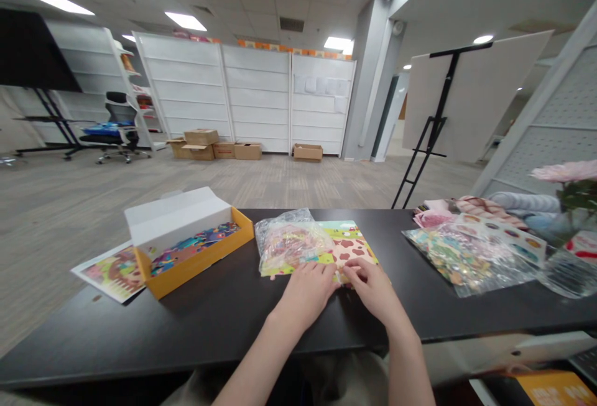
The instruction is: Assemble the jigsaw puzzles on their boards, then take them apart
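A partly assembled jigsaw puzzle (352,249) with brown cow-like patches, green ground and a small red vehicle lies on the dark table in front of me. My left hand (311,286) rests palm down over its near edge, fingers stretched across the surface. Close beside it, my right hand (372,285) is closed, thumb and fingertips together at the puzzle's lower edge; whatever they pinch is hidden. A crinkled clear plastic bag (295,235) with colourful contents covers the puzzle's left part, just beyond my left hand.
Left on the table (205,316) stands an open yellow box (200,265) of loose puzzle pieces, partly over a printed picture sheet (109,269). To the right lie another bag of pieces (459,257), folded cloths (485,207) and a glass vase (571,272) with pink flowers.
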`<state>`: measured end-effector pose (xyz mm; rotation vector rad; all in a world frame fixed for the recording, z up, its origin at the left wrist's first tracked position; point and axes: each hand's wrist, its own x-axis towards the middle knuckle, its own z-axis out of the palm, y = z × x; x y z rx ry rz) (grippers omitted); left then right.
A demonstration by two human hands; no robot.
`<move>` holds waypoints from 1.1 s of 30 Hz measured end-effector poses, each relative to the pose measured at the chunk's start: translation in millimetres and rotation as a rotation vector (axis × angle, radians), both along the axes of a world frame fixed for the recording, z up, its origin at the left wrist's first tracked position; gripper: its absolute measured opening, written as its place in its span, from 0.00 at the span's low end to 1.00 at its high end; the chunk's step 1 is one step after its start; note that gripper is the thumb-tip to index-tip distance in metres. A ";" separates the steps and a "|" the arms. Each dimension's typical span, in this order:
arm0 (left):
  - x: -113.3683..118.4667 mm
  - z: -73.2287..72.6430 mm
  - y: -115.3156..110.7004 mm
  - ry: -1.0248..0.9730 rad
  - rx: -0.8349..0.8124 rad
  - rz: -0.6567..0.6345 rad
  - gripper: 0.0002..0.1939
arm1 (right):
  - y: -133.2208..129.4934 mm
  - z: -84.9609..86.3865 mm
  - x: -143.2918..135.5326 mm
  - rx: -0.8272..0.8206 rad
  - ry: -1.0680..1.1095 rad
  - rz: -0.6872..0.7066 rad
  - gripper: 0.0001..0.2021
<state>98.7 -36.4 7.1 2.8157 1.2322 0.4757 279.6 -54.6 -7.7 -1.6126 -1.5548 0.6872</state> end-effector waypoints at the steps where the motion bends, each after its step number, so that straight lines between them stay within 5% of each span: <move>1: -0.2 -1.1 -0.2 -0.008 0.000 0.000 0.11 | 0.4 -0.2 -1.1 0.002 0.057 0.045 0.12; 4: -1.6 -2.6 -1.6 -0.042 0.002 -0.008 0.11 | 1.9 -0.1 -3.3 0.035 0.168 0.137 0.12; 10: -21.5 15.4 -9.4 -0.193 0.175 -0.029 0.10 | -0.3 11.1 -7.8 0.085 0.330 0.039 0.21; 14: -52.5 21.3 -8.8 -0.203 0.285 0.148 0.09 | -2.8 17.9 -18.2 0.067 0.442 0.071 0.21; 19: -83.4 7.8 1.2 -0.094 0.176 0.253 0.18 | 0.1 17.2 -41.6 0.047 0.473 0.172 0.18; 27: -84.7 6.8 1.7 -0.168 0.175 0.211 0.25 | 28.3 -0.4 -87.6 0.119 0.393 0.237 0.11; 33: -84.6 3.8 0.1 -0.163 0.164 0.236 0.27 | 29.1 -0.3 -78.2 0.163 0.298 0.227 0.20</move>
